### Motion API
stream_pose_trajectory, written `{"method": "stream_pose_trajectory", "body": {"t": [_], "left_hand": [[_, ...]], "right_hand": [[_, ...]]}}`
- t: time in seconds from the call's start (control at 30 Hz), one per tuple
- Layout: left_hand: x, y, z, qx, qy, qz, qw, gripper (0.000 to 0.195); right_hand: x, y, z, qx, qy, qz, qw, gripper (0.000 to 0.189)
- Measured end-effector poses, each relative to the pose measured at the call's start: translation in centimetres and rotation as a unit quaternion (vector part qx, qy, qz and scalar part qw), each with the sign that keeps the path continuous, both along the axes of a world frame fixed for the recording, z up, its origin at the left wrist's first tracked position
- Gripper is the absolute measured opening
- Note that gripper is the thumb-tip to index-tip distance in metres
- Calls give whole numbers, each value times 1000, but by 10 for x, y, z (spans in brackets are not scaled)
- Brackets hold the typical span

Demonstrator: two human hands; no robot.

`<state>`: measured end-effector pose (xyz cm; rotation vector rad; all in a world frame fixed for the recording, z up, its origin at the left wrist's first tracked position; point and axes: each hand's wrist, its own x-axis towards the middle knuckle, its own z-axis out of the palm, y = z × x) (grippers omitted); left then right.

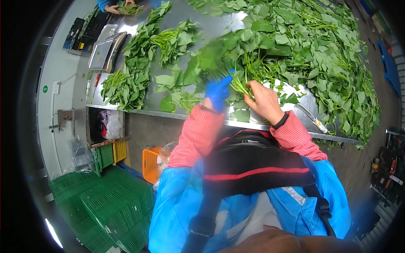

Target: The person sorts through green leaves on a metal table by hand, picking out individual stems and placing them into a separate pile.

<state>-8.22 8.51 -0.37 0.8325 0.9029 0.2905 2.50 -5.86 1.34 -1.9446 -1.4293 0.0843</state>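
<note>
My left hand (218, 93), in a blue glove and blurred, closes on a bunch of leafy greens (216, 58) whose leaves fan out beyond it. My bare right hand (264, 99) pinches the pale green stems (239, 86) of more greens between thumb and fingers, just right of the glove. Loose leafy sprigs (186, 99) lie beside the left wrist on the metal table (152, 113). A curved-blade sickle (308, 117) with a wrapped handle rests near the table edge, right of my right hand.
A large heap of greens (335, 72) covers the right of the table. Bundled greens (136, 69) line the left, beside a scale (107, 53). Another person's hands (112, 9) hold greens at the far left. Green crates (117, 202) and an orange basket (151, 163) stand below left.
</note>
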Motion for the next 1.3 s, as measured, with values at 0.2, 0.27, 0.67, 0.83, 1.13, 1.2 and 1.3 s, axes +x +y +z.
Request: {"method": "stream_pose_trajectory", "body": {"t": [0.2, 0.27, 0.67, 0.83, 1.13, 1.2, 1.3], "left_hand": [[4, -6, 10, 4, -90, 52, 995, 3], [2, -10, 7, -9, -111, 69, 991, 3], [24, -49, 15, 84, -103, 38, 990, 22], [7, -26, 51, 27, -116, 197, 973, 31], [-24, 1, -24, 158, -185, -75, 967, 35], [-20, -8, -7, 106, -184, -92, 973, 35], [-19, -16, 3, 29, -131, -47, 990, 35]], "right_hand": [[2, 2, -1, 49, 26, -46, 997, 14], [1, 0, 2, 89, 96, -80, 988, 11], [15, -19, -35, 260, 438, -214, 834, 17], [89, -74, -87, 299, 421, -446, 731, 21], [52, -47, -19, -175, 281, -69, 941, 54], [49, -29, -25, -125, 571, 35, 810, 57], [31, -9, -29, -124, 732, 12, 669, 35]]}}
